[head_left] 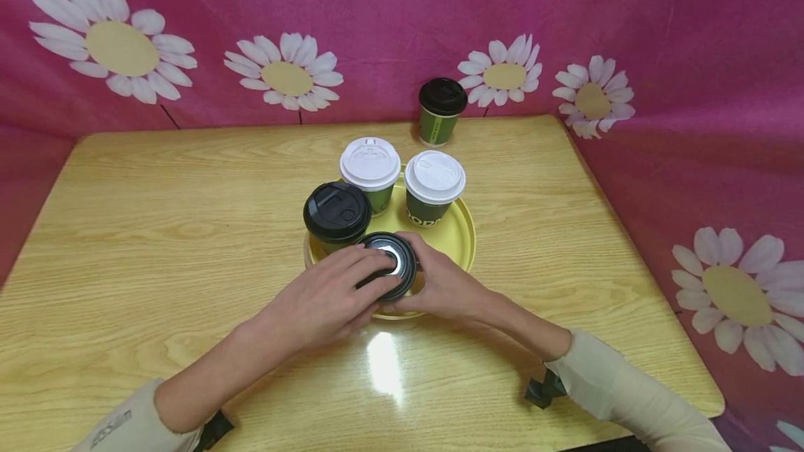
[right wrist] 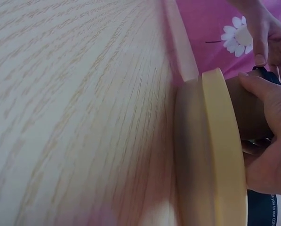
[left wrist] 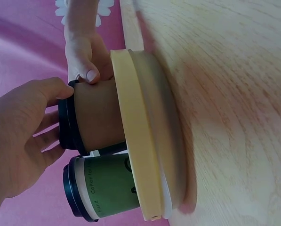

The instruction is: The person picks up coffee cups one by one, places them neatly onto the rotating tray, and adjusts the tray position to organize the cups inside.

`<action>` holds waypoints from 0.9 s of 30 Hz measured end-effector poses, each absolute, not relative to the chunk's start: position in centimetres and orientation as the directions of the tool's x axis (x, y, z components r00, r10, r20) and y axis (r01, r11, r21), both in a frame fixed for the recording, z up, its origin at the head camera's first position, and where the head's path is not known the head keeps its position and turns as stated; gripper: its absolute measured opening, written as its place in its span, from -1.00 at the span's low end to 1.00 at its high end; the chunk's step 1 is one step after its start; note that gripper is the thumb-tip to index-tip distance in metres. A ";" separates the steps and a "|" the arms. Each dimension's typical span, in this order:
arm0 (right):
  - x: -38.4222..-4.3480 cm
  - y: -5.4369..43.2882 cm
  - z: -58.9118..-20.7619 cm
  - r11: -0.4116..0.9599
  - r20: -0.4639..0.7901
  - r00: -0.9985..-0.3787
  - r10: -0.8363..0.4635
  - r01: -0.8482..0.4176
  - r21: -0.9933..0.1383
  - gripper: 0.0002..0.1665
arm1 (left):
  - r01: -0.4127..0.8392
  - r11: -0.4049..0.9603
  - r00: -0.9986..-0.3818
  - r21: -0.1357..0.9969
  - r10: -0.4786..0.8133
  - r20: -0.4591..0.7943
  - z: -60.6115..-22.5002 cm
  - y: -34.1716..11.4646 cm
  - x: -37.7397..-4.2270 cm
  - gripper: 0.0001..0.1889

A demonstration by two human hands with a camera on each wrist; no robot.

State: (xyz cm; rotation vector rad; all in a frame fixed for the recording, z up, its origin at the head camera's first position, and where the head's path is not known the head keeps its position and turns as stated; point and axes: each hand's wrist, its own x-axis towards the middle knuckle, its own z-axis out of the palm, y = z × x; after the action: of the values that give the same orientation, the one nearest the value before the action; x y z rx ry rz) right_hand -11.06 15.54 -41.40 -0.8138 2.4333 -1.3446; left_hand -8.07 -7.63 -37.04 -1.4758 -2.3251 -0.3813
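Note:
A brown paper coffee cup (left wrist: 100,113) stands at the near side of a round yellow tray (head_left: 466,236). My right hand (head_left: 449,284) grips the cup around its side, thumb towards me. Over its top, my left hand (head_left: 333,291) holds the black lid (head_left: 409,255), with the thumb at the near edge and fingers reaching across to the far rim. The lid sits on the cup's mouth. Just left of it is a green cup with a black lid (head_left: 338,211). Two white-lidded cups, one green (head_left: 370,162) and one dark (head_left: 435,176), stand farther back on the tray.
Behind the tray, near the back edge of the wooden table (head_left: 188,229), stands another green cup with a black lid (head_left: 437,124). A pink cloth with daisies (head_left: 402,5) hangs behind and to the right of the table.

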 end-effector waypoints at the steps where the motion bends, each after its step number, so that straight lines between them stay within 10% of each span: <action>1: -11.1 15.6 -41.4 0.427 0.052 -0.816 -0.576 -0.355 -0.831 0.12 | 0.908 0.418 -0.390 0.035 0.809 0.439 -37.0 -7.6 -8.1 -0.62; 27: -10.8 19.4 -39.4 0.628 0.061 -0.815 -0.576 -0.489 -0.605 -0.12 | 0.902 0.427 -0.410 0.060 0.806 0.427 -37.2 -7.8 -8.2 -0.62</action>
State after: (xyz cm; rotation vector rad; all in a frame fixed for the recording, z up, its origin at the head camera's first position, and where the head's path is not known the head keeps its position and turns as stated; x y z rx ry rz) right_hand -10.77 19.39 -39.41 -0.8908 2.7083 -0.9441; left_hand -8.18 -7.80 -37.20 -1.4666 -2.3515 -0.4031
